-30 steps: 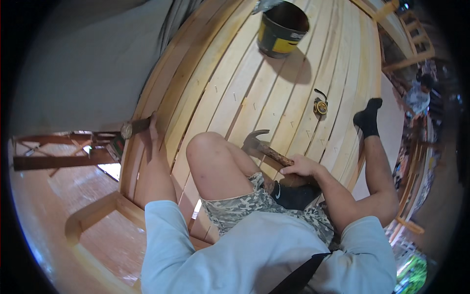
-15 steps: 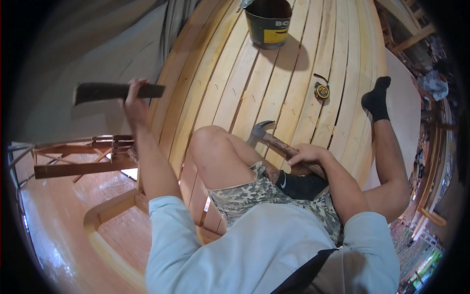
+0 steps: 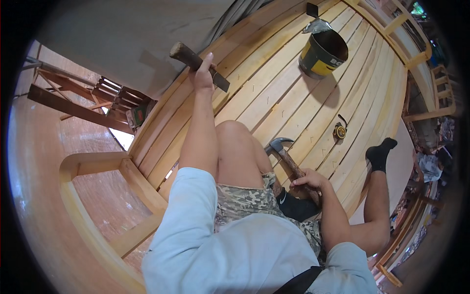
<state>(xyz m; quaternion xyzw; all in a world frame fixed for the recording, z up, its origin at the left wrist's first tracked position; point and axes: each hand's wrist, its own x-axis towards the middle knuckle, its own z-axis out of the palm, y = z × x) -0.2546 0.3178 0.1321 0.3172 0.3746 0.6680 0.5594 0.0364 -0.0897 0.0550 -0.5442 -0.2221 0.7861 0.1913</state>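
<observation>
My left hand [image 3: 201, 77] is raised over the left edge of the planked surface, fingers closed around a chisel [image 3: 191, 56]. Its thick wooden butt points to the upper left, and the dark flat blade slopes down to the right. Beside my bent leg, my right hand [image 3: 312, 180] grips a claw hammer [image 3: 290, 161] by its worn wooden handle. The steel head lies just above the planks [image 3: 267, 110], curved claw toward the right. Small nail-like bits [image 3: 268, 100] stick up in a row across the boards.
A dark bucket with a yellow patch [image 3: 318, 59] stands on the far planks, with crumpled plastic [image 3: 317, 26] at its rim. A yellow-black tape measure [image 3: 340, 131] lies to the right. Wooden framing [image 3: 142, 183] borders the left side, beside a grey panel [image 3: 127, 36].
The view has turned, so the bucket and tape measure appear farther right. My left hand has brought the chisel over the planks and tilted its blade downward. The hammer remains in my right hand.
</observation>
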